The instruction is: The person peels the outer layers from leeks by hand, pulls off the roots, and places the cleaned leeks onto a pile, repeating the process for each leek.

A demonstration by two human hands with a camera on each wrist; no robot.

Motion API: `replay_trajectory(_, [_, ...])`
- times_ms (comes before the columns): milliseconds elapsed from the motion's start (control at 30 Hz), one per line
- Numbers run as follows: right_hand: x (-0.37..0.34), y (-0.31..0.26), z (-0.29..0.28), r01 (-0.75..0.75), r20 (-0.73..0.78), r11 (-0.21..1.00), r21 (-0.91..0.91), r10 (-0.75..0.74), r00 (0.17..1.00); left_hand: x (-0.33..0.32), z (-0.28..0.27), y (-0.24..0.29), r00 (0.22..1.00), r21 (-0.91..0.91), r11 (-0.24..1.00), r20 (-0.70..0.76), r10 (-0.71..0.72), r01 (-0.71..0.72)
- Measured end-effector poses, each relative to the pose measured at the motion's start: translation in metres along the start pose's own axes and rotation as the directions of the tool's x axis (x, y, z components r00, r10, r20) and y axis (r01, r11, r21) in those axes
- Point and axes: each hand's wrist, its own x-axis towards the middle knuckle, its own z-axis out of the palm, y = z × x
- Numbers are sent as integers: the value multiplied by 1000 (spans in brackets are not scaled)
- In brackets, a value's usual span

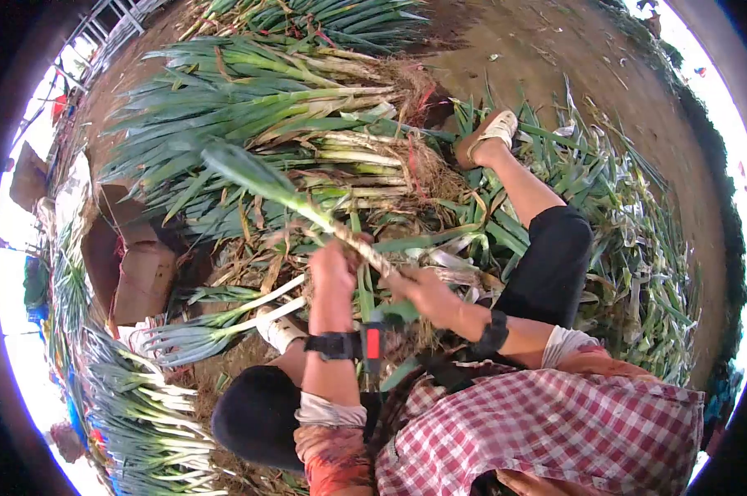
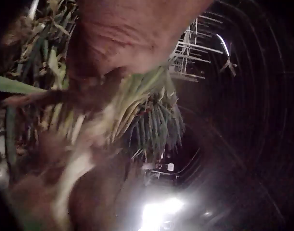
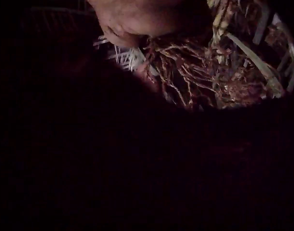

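Note:
One long green onion (image 1: pixel 311 211) is held slantwise in front of the body, its leafy end up to the left and its pale stalk down to the right. My left hand (image 1: pixel 332 269) grips around the middle of the stalk, its fingers partly blurred; in the left wrist view the pale stalk (image 2: pixel 75 178) runs below that hand. At the root end, my right hand (image 1: pixel 427 296) holds the stalk with curled fingers. Brown roots (image 3: pixel 185 72) show under the right hand in the dark right wrist view.
Tied bundles of green onions (image 1: pixel 307 99) lie ahead, roots to the right. Loose green onions (image 1: pixel 224 326) rest beside the left shoe (image 1: pixel 280 329), with a row of more (image 1: pixel 158 413) at lower left. A cardboard box (image 1: pixel 142 277) stands left; stripped leaves (image 1: pixel 630 231) pile up right.

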Motion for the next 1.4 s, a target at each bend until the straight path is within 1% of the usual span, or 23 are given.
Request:
replay_trajectory(67, [33, 13, -4, -8, -11, 961, 276, 12, 1000, -1, -22, -44, 959, 207, 973, 238, -156, 106])
replay_trajectory(133, [39, -12, -20, -64, 141, 918, 392, 9, 990, -13, -25, -90, 963, 396, 918, 247, -109, 3])
replay_trajectory(200, [38, -14, -30, -129, 234, 913, 388, 38, 972, 14, -66, -124, 938, 906, 347, 309, -157, -241])
replay_trajectory(233, [33, -14, -36, -128, 285, 935, 330, 30, 958, 31, -80, -122, 789, 778, -149, 579, -206, -610])
replay_trajectory(267, [26, -13, -43, -124, 338, 955, 270, 26, 941, 49, -84, -139, 995, 969, 229, 82, 54, -92])
replay_trajectory(300, [16, -15, -44, -136, 355, 946, 294, 24, 935, 42, -89, -116, 862, 783, 446, 217, 458, -434])
replay_trajectory(333, [4, -19, -47, -145, 366, 947, 286, 32, 930, -7, -44, -48, 998, 311, 949, -32, 60, -47])
replay_trajectory(367, [-6, -23, -50, -221, 428, 939, 264, 92, 899, -7, -43, -29, 998, -105, 992, 12, 64, -62])
replay_trajectory(467, [-19, -8, -52, -212, 480, 964, 162, 111, 870, -36, -16, 26, 954, -301, 928, 130, 269, -221])
replay_trajectory(533, [-20, 3, -55, -409, 617, 844, 347, 123, 777, -36, -8, 33, 954, -405, 867, -47, 296, -289])
replay_trajectory(567, [-17, 11, -55, -273, 545, 917, 290, 76, 835, -35, -10, 33, 955, -405, 869, -43, 294, -285])
replay_trajectory(767, [-2, 39, -45, -315, 502, 923, 221, 169, 848, -26, -32, 37, 947, -384, 869, -48, 318, -312])
replay_trajectory(900, [-6, 32, -47, -172, 458, 979, 107, 105, 883, -23, -31, 40, 946, -320, 892, -153, 284, -319])
replay_trajectory(1000, [-12, 24, -44, -272, 365, 953, 131, 208, 907, -19, -32, 37, 960, -352, 902, -208, 187, -252])
replay_trajectory(1067, [-9, 32, -44, -224, 380, 963, 148, 153, 912, -6, -30, 25, 962, -481, 846, -247, 120, -229])
replay_trajectory(1133, [-7, 30, -44, -140, 231, 989, -44, 147, 962, -4, -27, 13, 978, -323, 943, -209, 17, -85])
replay_trajectory(1200, [-5, 17, -42, -103, 222, 995, -11, 102, 970, 1, -32, -7, 992, -149, 989, -117, -43, 25])
replay_trajectory(1233, [-2, 5, -41, -57, 208, 998, 27, 50, 977, -8, -20, -9, 997, 150, 987, 53, -64, 56])
replay_trajectory(1267, [2, -3, -43, -11, 190, 998, 63, -1, 982, -24, -8, -21, 979, 629, 771, 71, -193, 106])
replay_trajectory(1300, [20, 15, -52, -138, 202, 990, 34, 128, 971, -1, -23, -73, 899, 640, 763, 384, -212, -93])
replay_trajectory(1333, [19, 0, -42, -120, 139, 960, 254, 87, 987, 25, -34, -127, 803, 695, 611, 576, -157, -379])
replay_trajectory(1367, [27, -1, -46, -46, 202, 987, 152, 14, 979, 37, -41, -158, 764, 736, 355, 640, -85, -577])
replay_trajectory(1400, [30, 0, -49, 31, 265, 998, 56, -45, 963, -13, -6, -114, 756, 713, 451, 644, -118, -537])
